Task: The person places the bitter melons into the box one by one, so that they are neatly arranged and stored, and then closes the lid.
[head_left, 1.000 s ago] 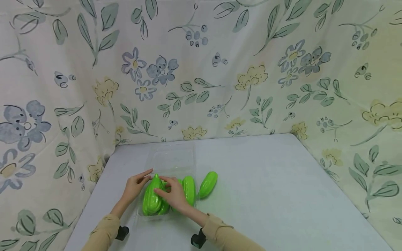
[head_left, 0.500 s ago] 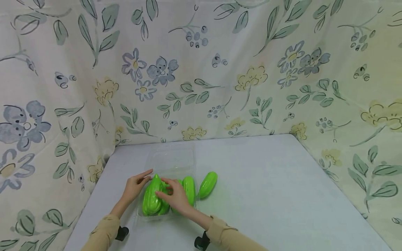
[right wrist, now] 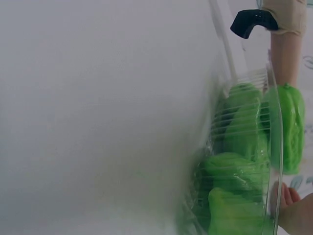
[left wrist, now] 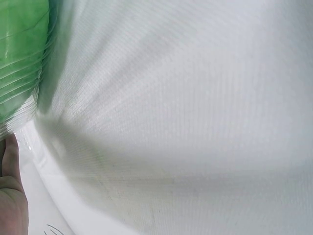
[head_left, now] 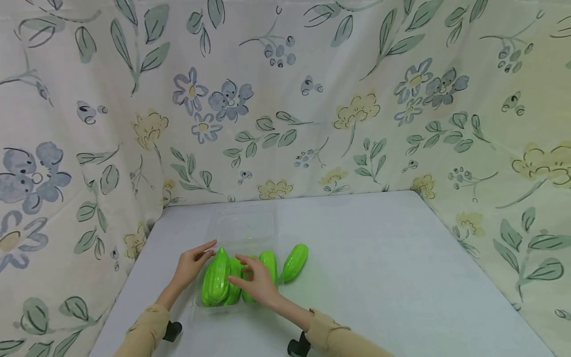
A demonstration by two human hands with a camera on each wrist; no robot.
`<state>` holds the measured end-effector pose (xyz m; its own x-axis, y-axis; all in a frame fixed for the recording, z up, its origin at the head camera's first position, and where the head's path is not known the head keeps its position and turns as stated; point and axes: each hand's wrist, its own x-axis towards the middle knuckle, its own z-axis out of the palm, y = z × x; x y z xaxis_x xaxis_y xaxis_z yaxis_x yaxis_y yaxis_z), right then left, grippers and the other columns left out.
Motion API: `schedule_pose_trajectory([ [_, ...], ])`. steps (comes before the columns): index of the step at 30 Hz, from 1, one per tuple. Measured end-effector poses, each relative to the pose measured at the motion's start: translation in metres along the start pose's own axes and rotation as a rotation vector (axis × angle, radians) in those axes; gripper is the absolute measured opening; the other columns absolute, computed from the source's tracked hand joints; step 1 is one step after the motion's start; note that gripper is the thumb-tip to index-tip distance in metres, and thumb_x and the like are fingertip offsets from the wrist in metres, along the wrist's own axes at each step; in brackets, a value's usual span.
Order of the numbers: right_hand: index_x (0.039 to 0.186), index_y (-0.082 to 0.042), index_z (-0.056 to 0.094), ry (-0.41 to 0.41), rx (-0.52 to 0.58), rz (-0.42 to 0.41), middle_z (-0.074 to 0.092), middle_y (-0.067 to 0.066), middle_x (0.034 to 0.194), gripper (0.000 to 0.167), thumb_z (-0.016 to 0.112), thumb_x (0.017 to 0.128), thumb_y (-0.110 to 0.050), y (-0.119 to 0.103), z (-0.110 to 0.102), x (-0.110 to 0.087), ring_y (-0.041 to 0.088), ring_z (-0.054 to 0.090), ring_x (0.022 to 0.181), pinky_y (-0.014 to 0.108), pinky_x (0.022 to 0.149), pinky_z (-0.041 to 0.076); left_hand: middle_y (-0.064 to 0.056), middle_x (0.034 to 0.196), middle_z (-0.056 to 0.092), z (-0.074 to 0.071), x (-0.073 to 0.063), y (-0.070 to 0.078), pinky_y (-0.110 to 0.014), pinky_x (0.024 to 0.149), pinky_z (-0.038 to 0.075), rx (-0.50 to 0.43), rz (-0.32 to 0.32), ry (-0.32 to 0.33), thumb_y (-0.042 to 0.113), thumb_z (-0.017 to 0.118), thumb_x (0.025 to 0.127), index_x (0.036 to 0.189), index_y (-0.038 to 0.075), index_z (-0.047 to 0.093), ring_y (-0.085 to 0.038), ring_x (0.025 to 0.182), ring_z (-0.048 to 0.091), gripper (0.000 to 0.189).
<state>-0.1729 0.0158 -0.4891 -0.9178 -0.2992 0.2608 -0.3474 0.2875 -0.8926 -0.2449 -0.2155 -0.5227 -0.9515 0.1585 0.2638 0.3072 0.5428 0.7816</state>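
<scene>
Several glossy bright green, ridged, gourd-shaped vegetables lie in a clear plastic box with its lid folded back. One with a pointed tip sits on top at the left. My left hand rests at the box's left side, fingers extended near that tip. My right hand hovers over the middle of the box, thumb and fingers spread and nothing between them. In the right wrist view the box rim stands beside my right hand's fingers. The left wrist view catches only part of my left hand.
One more green vegetable lies on the white table just right of the box, outside it. Behind the table hangs a floral curtain. A black wrist camera sits on the left forearm, another on the right.
My right hand has drawn off the pointed vegetable and shifted right, its fingers apart. That vegetable stays on top at the left. My left hand has hardly moved.
</scene>
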Motion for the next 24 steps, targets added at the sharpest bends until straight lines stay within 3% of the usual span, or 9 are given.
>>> schedule_pose_trajectory([
  [10, 0.136, -0.008, 0.050, -0.017, 0.042, 0.011, 0.056, 0.018, 0.124, 0.054, 0.068, 0.088, -0.026, -0.003, -0.014, -0.003, 0.036, 0.059, 0.105, 0.042, 0.087, 0.052, -0.014, 0.109, 0.071, 0.000, 0.000, -0.001, -0.032, 0.084, 0.054, -0.008, -0.004, 0.003, 0.015, 0.058, 0.095, 0.128, 0.012, 0.061, 0.006, 0.092, 0.063, 0.034],
  [16, 0.136, -0.007, 0.050, -0.003, 0.036, 0.015, 0.055, 0.019, 0.124, 0.054, 0.068, 0.088, -0.027, 0.001, -0.024, -0.003, 0.034, 0.059, 0.106, 0.041, 0.090, 0.052, -0.014, 0.108, 0.071, -0.001, 0.000, 0.001, -0.035, 0.085, 0.054, -0.016, -0.006, 0.005, 0.015, 0.058, 0.095, 0.128, 0.011, 0.060, 0.004, 0.093, 0.064, 0.034],
  [24, 0.135, -0.006, 0.051, 0.022, -0.020, -0.007, 0.057, 0.021, 0.122, 0.054, 0.068, 0.088, -0.025, 0.008, -0.036, -0.004, 0.035, 0.061, 0.103, 0.042, 0.088, 0.052, -0.014, 0.105, 0.072, -0.002, 0.000, 0.001, -0.010, 0.080, 0.047, -0.020, -0.005, 0.000, 0.013, 0.058, 0.095, 0.129, 0.012, 0.060, 0.005, 0.092, 0.063, 0.034],
])
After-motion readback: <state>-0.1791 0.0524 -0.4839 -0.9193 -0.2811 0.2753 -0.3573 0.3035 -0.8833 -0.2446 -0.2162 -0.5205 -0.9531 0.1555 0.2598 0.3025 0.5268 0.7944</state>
